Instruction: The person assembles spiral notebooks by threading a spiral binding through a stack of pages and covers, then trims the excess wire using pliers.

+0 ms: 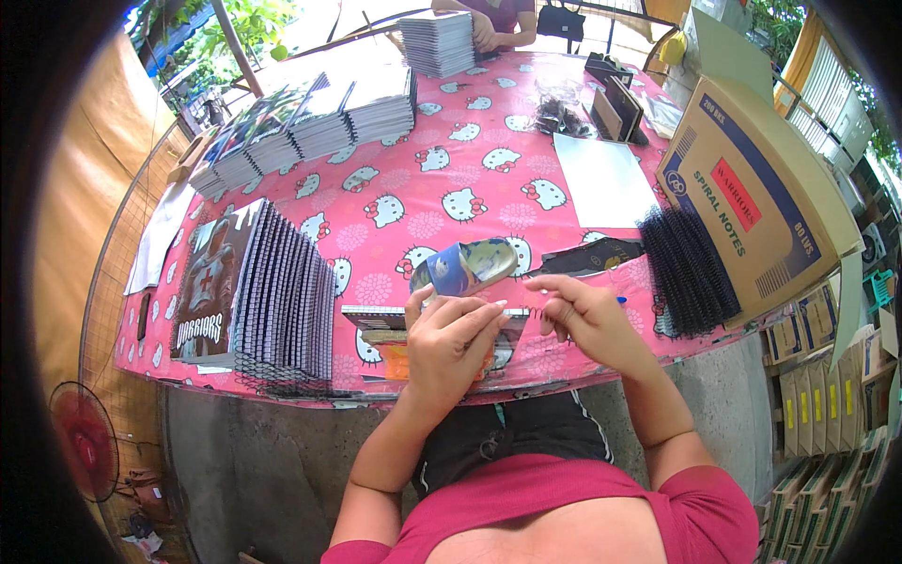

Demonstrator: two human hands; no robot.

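My left hand [451, 343] grips a curled, glossy notebook cover [467, 265] with a blue and yellow picture, lifting it over a small stack of notebooks [376, 320] at the near table edge. My right hand [583, 315] hovers just to the right of the cover, fingers bent and apart, holding nothing that I can see. Both forearms come up from the lower edge over the pink cartoon-cat tablecloth [442, 179].
A fanned row of spiral notebooks [272, 296] lies at left. Black spiral coils [686, 268] and a large cardboard box [752, 197] sit at right. More notebook stacks [319, 122] and a white sheet [601, 179] lie farther back. Another person's hand [484, 33] rests on a far stack.
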